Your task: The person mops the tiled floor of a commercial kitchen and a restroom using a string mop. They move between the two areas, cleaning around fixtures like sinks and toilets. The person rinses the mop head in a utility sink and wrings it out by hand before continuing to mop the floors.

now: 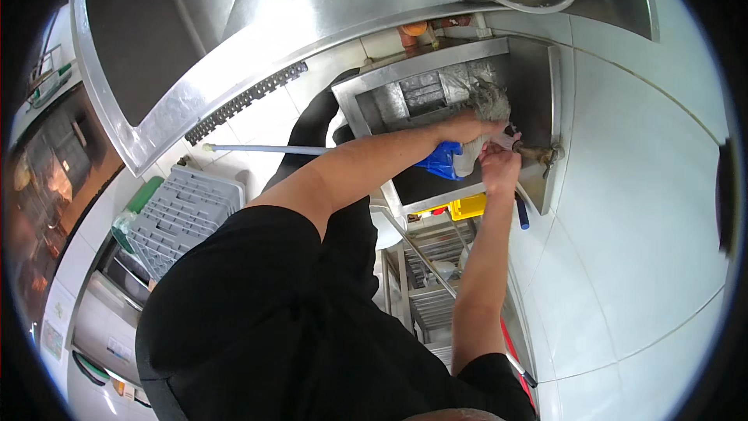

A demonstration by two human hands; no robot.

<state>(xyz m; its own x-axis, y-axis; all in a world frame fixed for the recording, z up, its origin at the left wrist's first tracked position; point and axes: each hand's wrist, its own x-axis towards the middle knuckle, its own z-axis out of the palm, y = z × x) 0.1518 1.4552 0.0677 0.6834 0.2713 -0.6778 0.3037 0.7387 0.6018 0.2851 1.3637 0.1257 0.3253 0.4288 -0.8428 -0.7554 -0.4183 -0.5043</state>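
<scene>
A mop head of grey strands (492,99) lies in a low stainless steel sink (418,190). Its blue plastic part (442,162) shows below my left forearm. My left hand (467,127) grips the strands, with its fingers reaching right. Close against it, my right hand (501,168) has its fingers bent around something pale just in front of a brass tap (537,155). Whether that is mop strands or something else is hard to tell. A light blue pole (263,149) runs behind my left arm, which hides where it ends.
A large steel sink (245,41) spans the top, with a steel pot (540,0) on its right. A tiled wall (619,199) stands close on the right. A metal rack (432,280), a yellow container (467,207) and a grey plastic crate (181,210) are nearby.
</scene>
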